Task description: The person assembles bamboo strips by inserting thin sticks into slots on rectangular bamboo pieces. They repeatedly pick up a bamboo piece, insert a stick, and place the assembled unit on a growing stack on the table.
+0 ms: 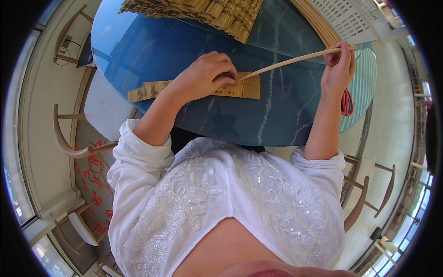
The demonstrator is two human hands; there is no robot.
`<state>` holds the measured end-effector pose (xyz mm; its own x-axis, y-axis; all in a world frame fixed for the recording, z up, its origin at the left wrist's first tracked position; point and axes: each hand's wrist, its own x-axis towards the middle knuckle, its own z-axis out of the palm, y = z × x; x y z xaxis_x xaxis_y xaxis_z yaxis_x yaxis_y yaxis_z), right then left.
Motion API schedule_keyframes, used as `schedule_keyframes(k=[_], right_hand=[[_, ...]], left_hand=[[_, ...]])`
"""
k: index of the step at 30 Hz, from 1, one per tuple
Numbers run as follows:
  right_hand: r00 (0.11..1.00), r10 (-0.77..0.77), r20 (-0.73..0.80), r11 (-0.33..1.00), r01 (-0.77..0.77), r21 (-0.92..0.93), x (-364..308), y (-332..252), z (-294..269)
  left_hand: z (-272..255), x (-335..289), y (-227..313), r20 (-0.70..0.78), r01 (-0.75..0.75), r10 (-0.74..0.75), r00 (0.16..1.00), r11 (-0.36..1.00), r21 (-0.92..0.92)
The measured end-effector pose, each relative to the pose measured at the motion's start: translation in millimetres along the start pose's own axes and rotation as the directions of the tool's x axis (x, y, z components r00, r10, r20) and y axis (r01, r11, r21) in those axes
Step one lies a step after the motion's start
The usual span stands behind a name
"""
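A long brown paper strip (pixel 247 90) with dark printing lies across the blue, white-veined tabletop (pixel 249 120) in front of me. My left hand (pixel 205 76) rests over the strip's middle, fingers curled and thumb brought in, apparently pinching the paper; the fingertips are partly hidden. Raised at the right, my right hand (pixel 340 67) is closed on a thin pale wooden stick (pixel 290 61) near its far end. The stick slants down to the left, its lower end at the paper beside my left fingertips.
Pleated brown paper (pixel 203 14) is piled at the table's far side. Pale wooden sticks (pixel 318 23) lie beside a white perforated basket (pixel 344 18) at the far right. Red loop handles (pixel 346 102) show partly behind my right forearm. Wooden chairs (pixel 74 147) stand around.
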<state>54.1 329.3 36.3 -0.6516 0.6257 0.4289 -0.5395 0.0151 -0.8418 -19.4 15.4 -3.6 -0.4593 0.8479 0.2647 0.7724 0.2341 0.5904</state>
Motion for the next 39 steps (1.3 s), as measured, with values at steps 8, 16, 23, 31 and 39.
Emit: schedule_keyframes(k=[8, 16, 23, 31, 39], right_hand=[[1.0, 0.025, 0.002, 1.0, -0.025, -0.008, -1.6, -0.1, 2.7], [0.996, 0.007, 0.09, 0.999, -0.011, 0.048, -3.1, -1.2, 2.3], [0.978, -0.009, 0.209, 0.995, -0.012, 0.097, -4.1, 0.2, -0.8], [0.939, 0.136, 0.316, 0.989, -0.145, 0.006, -27.4, 10.4, 18.5], [0.977, 0.114, 0.182, 0.991, -0.126, 0.053, -16.3, 10.4, 11.1]], left_hand=[[3.3, -1.1, -7.1, -0.059, -0.053, 0.05, 0.997, 0.998, -0.046], [-3.4, -3.1, -4.4, -0.125, -0.036, 0.022, 0.992, 0.993, -0.109], [-6.4, -4.3, -0.3, -0.125, 0.026, -0.054, 0.991, 0.976, -0.216], [-10.5, -3.1, 4.8, -0.193, 0.102, -0.155, 0.969, 0.96, -0.261], [-14.7, -10.1, -6.0, -0.233, 0.197, -0.248, 0.94, 0.955, -0.223]])
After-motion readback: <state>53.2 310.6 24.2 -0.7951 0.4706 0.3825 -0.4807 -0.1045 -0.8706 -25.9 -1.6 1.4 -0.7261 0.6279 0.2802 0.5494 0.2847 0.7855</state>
